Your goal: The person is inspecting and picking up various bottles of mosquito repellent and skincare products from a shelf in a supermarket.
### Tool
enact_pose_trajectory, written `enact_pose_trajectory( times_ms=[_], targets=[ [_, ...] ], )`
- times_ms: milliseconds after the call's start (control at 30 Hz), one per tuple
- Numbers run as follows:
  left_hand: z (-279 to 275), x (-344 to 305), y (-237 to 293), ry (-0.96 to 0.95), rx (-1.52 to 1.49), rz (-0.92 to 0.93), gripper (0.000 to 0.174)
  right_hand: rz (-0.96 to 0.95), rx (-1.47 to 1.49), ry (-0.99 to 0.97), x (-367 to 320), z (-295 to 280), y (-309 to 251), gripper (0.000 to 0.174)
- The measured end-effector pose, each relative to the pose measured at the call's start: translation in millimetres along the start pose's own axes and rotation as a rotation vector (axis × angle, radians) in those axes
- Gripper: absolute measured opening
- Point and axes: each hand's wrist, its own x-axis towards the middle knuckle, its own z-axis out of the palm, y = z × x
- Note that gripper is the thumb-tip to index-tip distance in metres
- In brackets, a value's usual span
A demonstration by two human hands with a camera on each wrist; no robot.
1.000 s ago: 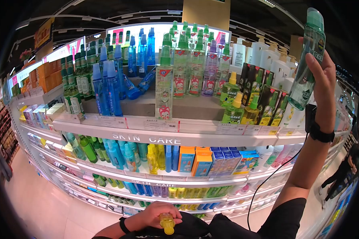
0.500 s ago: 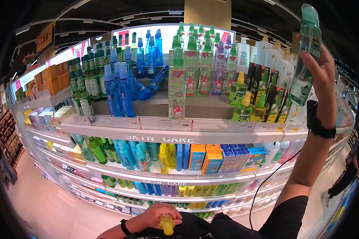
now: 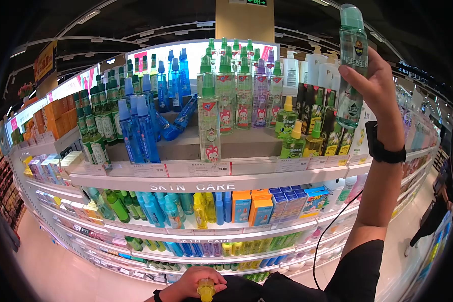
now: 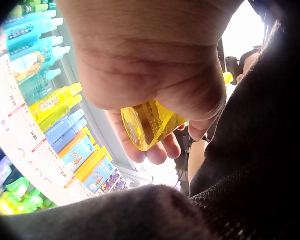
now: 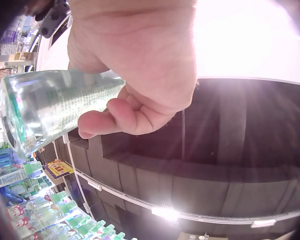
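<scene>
My right hand [image 3: 380,83] grips a clear green bottle [image 3: 351,103] with a green cap, raised at the upper right of the head view. The bottle stands nearly upright, its dark label facing me. In the right wrist view the bottle's base [image 5: 20,117] points left and curled fingers [image 5: 102,122] wrap its side. Low in front of my body, my left hand [image 3: 199,279] holds a small yellow bottle [image 3: 206,291], its yellow cap towards me. In the left wrist view the yellow bottle's base [image 4: 135,131] shows beneath the palm, with fingertips behind it.
A curved shelf unit marked "SKIN CARE" [image 3: 192,186] fills the view. Its top holds blue spray bottles [image 3: 136,133], clear green-capped spray bottles [image 3: 210,123] and yellow-capped bottles [image 3: 292,146]. Lower tiers hold orange boxes [image 3: 260,209]. A black cable [image 3: 316,251] hangs beside my right arm.
The right hand has moved left in the head view with the green bottle, which is now more upright. The view has shifted slightly; the left hand still holds the yellow bottle low down.
</scene>
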Motion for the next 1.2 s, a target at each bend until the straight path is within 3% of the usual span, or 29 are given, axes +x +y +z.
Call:
enact_pose_trajectory(
  times_ms=[233, 433, 500, 600, 700, 800, 833, 967, 1100, 1200],
  targets=[
    [0, 3, -2, 0.012, 0.037, 0.033, 0.015, -0.027, -0.05, 0.02, -3, -1, 4, 0.043],
    [1, -1, 2, 0.011, 0.02, -0.015, 0.018, -0.067, 0.128, 0.154, -38, 7, -7, 0.047],
    [4, -3, -3, 0.014, 0.004, 0.02, 0.018, 0.033, 0.166, 0.128, -59, 6, -17, 0.054],
    [4, 0, 0, -0.003, 0.029, 0.046, 0.018, -0.086, 0.065, 0.293, -86, 11, -11, 0.068],
    [9, -10, -4, 0.014, -0.006, 0.011, 0.02, -0.084, 0.137, 0.186, -120, 18, -6, 0.076],
    [13, -11, -6, 0.039, -0.009, 0.035, 0.019, -0.092, 0.486, 0.322, -152, 53, -18, 0.085],
    [16, -13, -9, 0.035, -0.049, 0.01, 0.019, -0.096, 0.635, 0.324, -162, 64, -26, 0.079],
    [19, -11, -15, 0.083, -0.072, 0.082, 0.02, -0.136, 1.144, -0.023, -189, 75, -19, 0.058],
    [15, -33, -7, 0.098, -0.108, 0.084, 0.026, 0.054, 1.336, -0.042, -211, 116, -32, 0.055],
    [3, -49, -4, 0.055, -0.079, 0.062, 0.022, 0.248, 1.266, 0.041, -224, 142, -61, 0.051]
  ],
)
